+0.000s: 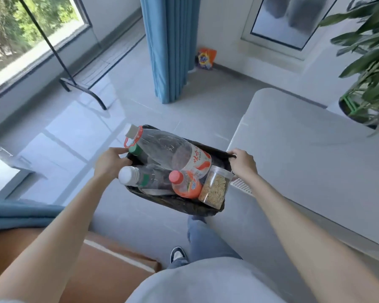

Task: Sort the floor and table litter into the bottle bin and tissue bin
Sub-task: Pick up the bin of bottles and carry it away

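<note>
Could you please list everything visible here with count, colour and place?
bin: one, black-lined, centre
large bottle: one, clear, red handle, across bin top
white-capped bottle: one, clear, in bin
green-capped bottle: one, mostly hidden, in bin
orange bottle: one, pink cap, in bin
jar: one, clear, tan grains, bin's right end
curtain: one, blue, behind bin
detergent bag: one, orange-purple, floor by wall
plant: one, green, far right
left hand: one, grips bin's left rim
right hand: one, grips bin's right rim

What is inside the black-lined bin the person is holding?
A big clear bottle lies on top, with a green-capped bottle, a white-capped bottle, an orange drink bottle and a clear jar of grain around it. The bottom of the bin and anything beneath is covered.
</note>
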### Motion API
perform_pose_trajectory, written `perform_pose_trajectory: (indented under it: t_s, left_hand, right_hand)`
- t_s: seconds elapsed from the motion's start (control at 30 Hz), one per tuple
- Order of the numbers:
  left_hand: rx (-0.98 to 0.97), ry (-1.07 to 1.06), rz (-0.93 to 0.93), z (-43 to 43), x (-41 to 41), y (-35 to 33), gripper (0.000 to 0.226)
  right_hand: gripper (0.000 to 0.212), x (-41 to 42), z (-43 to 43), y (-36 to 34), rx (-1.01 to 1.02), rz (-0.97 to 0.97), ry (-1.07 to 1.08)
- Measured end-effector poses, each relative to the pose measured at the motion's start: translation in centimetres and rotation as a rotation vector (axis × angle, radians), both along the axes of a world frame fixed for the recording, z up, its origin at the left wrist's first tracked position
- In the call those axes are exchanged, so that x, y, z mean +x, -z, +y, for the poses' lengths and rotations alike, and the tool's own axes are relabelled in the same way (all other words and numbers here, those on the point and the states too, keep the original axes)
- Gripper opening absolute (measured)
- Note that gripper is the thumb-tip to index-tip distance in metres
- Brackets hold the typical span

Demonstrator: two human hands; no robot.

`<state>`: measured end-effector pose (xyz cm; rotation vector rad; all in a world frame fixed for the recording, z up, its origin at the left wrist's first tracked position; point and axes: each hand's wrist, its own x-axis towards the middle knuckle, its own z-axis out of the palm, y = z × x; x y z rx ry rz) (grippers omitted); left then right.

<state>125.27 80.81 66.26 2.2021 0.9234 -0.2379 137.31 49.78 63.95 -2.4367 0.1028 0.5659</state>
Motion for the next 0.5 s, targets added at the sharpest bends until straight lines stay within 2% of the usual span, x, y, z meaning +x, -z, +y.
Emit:
perform_pose_trajectory:
  t_s: [0.3, 0.5]
  left_hand:
    - [0.018, 0.053, 0.042, 6.2, 20.8, 2.3, 0.047]
    - [0.045, 0.123, 0.064, 9.5, 35.0, 1.8, 0.046]
  right_hand:
    - [0.041, 18.0, 5.8, 2.8, -0.017, 0.032, 0.083]
    - [0.039, 30.1, 8.6, 1.8, -0.041, 0.021, 0.139]
